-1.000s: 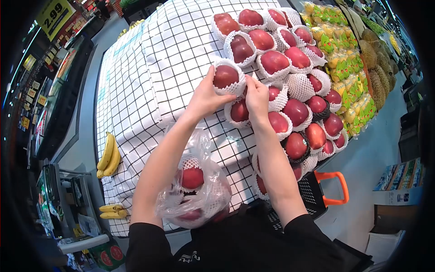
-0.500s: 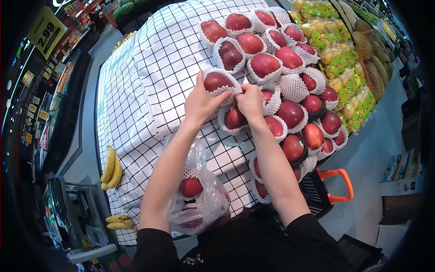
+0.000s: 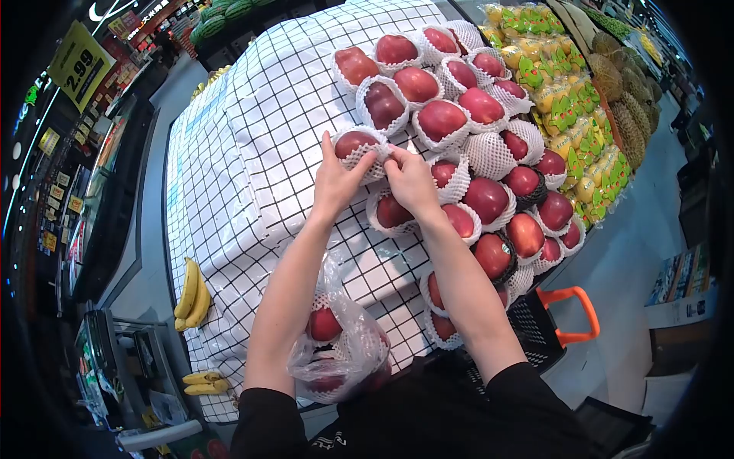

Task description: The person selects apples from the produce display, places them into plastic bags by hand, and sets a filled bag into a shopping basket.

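A red apple sits in a white foam net over the checkered cloth. My left hand is closed around its near side, thumb across the net. Beside it, my right hand pinches the net's right edge between thumb and fingers. Just below my hands lies another netted apple. More apples in foam nets spread out to the right, a few in dark nets. Between my forearms rests a clear plastic bag with several netted apples inside.
The checkered cloth covers the display table. Bananas lie along its left edge. Bagged yellow fruit lines the far right, beside brown netted melons. A black basket with an orange handle stands at the table's right front.
My hands and the netted apple have shifted slightly left in view. More of the foam net now shows across the apple's front. The bag stays between my forearms.
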`<move>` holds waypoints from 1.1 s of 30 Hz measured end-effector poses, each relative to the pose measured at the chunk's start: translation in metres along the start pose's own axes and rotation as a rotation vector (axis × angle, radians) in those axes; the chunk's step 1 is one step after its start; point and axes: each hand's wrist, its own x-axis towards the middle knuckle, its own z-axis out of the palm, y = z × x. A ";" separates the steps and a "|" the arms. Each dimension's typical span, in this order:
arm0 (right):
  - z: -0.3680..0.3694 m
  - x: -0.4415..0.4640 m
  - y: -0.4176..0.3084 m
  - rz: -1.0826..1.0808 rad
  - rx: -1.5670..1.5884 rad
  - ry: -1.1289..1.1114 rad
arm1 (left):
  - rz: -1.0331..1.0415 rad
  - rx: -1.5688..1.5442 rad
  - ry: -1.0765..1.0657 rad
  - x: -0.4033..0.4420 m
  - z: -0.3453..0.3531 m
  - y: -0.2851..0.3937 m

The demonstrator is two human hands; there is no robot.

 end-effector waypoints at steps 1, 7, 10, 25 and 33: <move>0.000 0.000 -0.001 -0.001 -0.001 -0.005 | -0.004 -0.001 0.003 0.000 0.000 0.001; -0.010 0.004 0.004 0.026 0.040 -0.150 | 0.035 -0.065 -0.021 -0.004 0.001 0.007; -0.009 0.005 0.013 0.090 0.074 -0.063 | 0.148 0.158 0.069 -0.008 0.009 0.011; -0.013 0.016 0.011 -0.034 -0.015 -0.397 | 0.081 0.011 -0.026 -0.003 0.002 0.005; -0.018 0.014 0.003 -0.043 0.118 -0.487 | 0.288 0.266 0.078 -0.008 0.005 0.006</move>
